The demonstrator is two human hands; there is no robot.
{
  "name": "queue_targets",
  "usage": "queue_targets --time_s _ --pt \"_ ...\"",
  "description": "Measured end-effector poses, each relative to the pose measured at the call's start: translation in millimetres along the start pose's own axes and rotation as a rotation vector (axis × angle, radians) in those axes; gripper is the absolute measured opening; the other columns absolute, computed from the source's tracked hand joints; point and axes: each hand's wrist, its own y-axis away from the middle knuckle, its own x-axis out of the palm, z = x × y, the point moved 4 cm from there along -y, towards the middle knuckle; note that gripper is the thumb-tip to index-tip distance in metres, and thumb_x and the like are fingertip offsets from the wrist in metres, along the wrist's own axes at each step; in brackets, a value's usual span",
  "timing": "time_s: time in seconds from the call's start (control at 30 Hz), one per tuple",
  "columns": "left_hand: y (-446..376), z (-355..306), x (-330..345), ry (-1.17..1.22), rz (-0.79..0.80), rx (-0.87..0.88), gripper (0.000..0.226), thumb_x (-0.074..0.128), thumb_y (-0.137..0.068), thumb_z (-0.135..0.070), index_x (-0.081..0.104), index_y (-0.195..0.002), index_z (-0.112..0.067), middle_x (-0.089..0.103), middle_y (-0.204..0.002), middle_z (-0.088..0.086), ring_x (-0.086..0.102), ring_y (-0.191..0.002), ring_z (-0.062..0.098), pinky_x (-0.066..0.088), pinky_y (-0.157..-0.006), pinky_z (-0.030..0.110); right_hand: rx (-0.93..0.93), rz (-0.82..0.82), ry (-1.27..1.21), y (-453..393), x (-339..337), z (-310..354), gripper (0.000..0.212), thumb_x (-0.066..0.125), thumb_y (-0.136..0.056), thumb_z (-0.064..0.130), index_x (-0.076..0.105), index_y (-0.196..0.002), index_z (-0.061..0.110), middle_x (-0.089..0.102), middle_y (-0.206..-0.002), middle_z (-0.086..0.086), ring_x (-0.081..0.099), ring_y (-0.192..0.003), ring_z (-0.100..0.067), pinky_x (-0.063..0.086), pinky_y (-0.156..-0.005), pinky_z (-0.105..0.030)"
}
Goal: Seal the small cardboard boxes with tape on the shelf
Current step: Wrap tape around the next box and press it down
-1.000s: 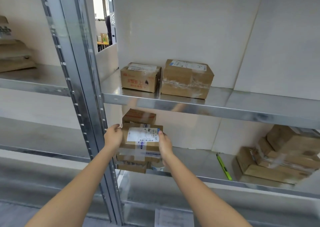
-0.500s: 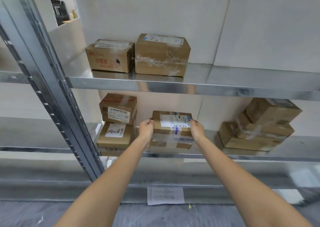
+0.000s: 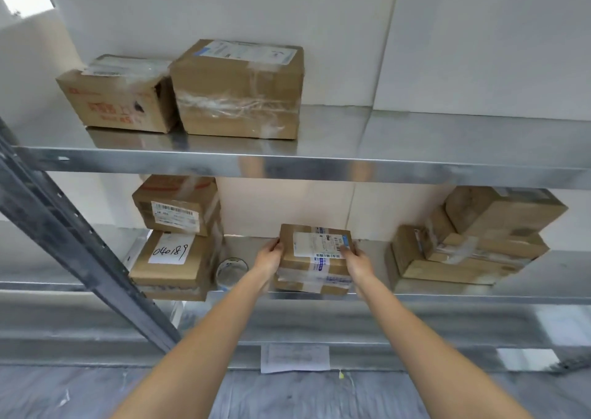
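The person stood at the metal rack with both arms stretched toward the lower shelf [image 3: 447,297]. The left hand [image 3: 268,260] gripped the left side of a small taped box [image 3: 315,258], fingers curled round its edge, and the right hand [image 3: 358,260] gripped the right side, thumb over the top by the white label. The box sat at the front of the lower shelf, roughly in its middle, with clear and blue-printed tape already banding its front.

Just left of that box a roll of clear tape [image 3: 232,271] lay on the same shelf, close to the left wrist. Further left of the box stood a stack of two cartons [image 3: 176,239], the lower one marked 040189 by hand. Well to the right of the box was a heap of bigger cartons [image 3: 473,246], piled crookedly.

On the upper shelf [image 3: 415,166], above and to the left of the held box, two more cartons [image 3: 192,92] stood touching side by side, the right one wrapped in crinkled tape. A sheet of paper [image 3: 295,358] hung on the rail below the box.
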Motion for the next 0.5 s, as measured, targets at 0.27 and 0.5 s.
queue_targets --time_s 0.27,0.5 --pt "-10.7 -12.7 5.6 0.309 -0.083 -0.074 0.039 0.026 -0.1 -0.013 0.065 -0.097 -0.006 0.071 -0.086 0.006 0.068 -0.069 0.014 0.056 -0.059 0.026 -0.066 -0.081 -0.196 -27.1 -11.3 25.9 0.05 0.052 -0.089 0.054 0.063 -0.104 0.008 0.072 -0.095 -0.007 0.069 -0.086 -0.025 0.055 -0.074 -0.036" --pt "-18.8 -6.9 12.0 0.155 -0.116 0.004 0.013 0.057 -0.097 -0.024 0.068 -0.096 -0.018 0.073 -0.103 0.009 0.066 -0.1 0.028 0.051 -0.089 0.031 -0.064 -0.068 -0.173 -34.7 -14.4 8.9 0.03 0.068 -0.085 0.038 0.058 -0.1 0.014 0.067 -0.106 -0.012 0.062 -0.097 -0.028 0.05 -0.094 -0.045"
